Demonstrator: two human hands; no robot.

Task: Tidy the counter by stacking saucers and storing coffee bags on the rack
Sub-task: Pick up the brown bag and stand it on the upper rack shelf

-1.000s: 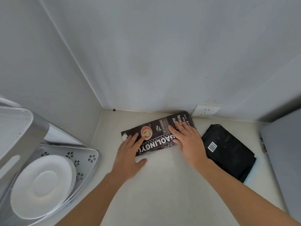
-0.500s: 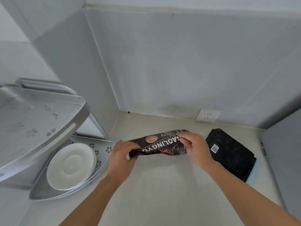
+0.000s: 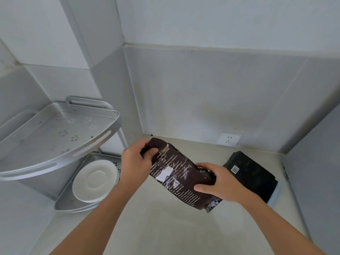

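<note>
A dark brown coffee bag (image 3: 176, 173) with white print hangs above the counter, its back side facing me. My left hand (image 3: 135, 161) grips its upper left end and my right hand (image 3: 219, 183) grips its lower right part. A second, black coffee bag (image 3: 252, 173) with a barcode label lies flat on the counter to the right. White saucers (image 3: 94, 181) are stacked on the lower shelf of the silver corner rack (image 3: 55, 133), whose upper shelf holds nothing.
The beige counter (image 3: 165, 227) runs into a wall corner with a white power socket (image 3: 228, 139). A grey appliance side (image 3: 316, 172) stands at the right edge. A pale blue item (image 3: 275, 196) peeks out under the black bag.
Both hands took hold of the brown bag, lifted it off the counter and turned it over, so its back now shows. My view has tilted up, showing more of the rack.
</note>
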